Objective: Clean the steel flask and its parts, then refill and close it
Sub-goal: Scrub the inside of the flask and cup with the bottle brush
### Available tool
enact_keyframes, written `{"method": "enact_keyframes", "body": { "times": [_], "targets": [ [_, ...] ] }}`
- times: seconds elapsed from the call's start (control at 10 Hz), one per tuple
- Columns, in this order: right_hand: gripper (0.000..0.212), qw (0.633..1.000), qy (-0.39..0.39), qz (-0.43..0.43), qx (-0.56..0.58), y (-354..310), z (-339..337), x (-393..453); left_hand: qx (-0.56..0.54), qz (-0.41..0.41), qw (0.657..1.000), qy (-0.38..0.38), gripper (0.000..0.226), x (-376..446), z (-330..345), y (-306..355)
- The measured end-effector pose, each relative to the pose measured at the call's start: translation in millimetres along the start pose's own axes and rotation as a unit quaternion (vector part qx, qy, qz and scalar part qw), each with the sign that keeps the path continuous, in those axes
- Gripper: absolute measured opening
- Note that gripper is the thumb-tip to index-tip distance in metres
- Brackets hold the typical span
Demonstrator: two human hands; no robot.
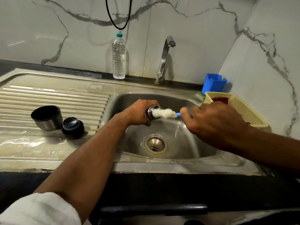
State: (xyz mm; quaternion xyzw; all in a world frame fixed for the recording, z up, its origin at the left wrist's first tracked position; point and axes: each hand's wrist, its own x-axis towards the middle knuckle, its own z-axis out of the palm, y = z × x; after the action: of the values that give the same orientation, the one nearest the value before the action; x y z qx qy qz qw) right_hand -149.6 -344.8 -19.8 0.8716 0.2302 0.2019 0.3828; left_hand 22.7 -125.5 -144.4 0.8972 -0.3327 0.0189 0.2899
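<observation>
Left of centre in the frame, over the steel sink (186, 101), your left hand (138, 112) grips the wet, likely slippery steel flask (150, 113) by its neck, so clasp firmly while your right hand (211, 120) pinches the soft white bottle brush (164, 113).

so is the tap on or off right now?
Off, as far as visible: no stream falls from the tap spout into the sink, where the brush is in the flask mouth.

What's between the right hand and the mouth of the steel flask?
In the head view, the white fluffy bottle brush spans from right hand into steel flask.
</observation>
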Motion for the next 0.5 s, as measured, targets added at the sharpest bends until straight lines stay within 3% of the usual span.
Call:
{"method": "enact_keyframes", "body": {
  "times": [0.1, 0.2, 0.3, 0.4, 0.5],
  "targets": [
    [0.046, 1.0, 0.021, -0.014, 0.018, 4, 5, -3, 0.004, -0.012, 1.0, -0.013, 0.07, -1, -1, -1],
    [0.027, 0.844, -0.209, 0.183, 0.458, 17, 2, 10, 0.013, -0.021, 1.0, -0.01, 0.07, -2, 0, -2],
    [0.032, 0.612, -0.223, 0.332, 0.682, 32, 12, 10, 0.027, -0.025, 0.999, 0.022, 0.069, -2, 0, -2],
    [0.024, 0.904, -0.14, 0.171, 0.365, 30, 14, -9, 0.03, -0.017, 0.999, 0.026, 0.066, 0, 1, 2],
    [0.04, 0.998, 0.052, -0.02, 0.033, 25, 13, -27, 0.0, -0.015, 1.0, 0.024, 0.068, -1, 0, 2]
  ]
}}
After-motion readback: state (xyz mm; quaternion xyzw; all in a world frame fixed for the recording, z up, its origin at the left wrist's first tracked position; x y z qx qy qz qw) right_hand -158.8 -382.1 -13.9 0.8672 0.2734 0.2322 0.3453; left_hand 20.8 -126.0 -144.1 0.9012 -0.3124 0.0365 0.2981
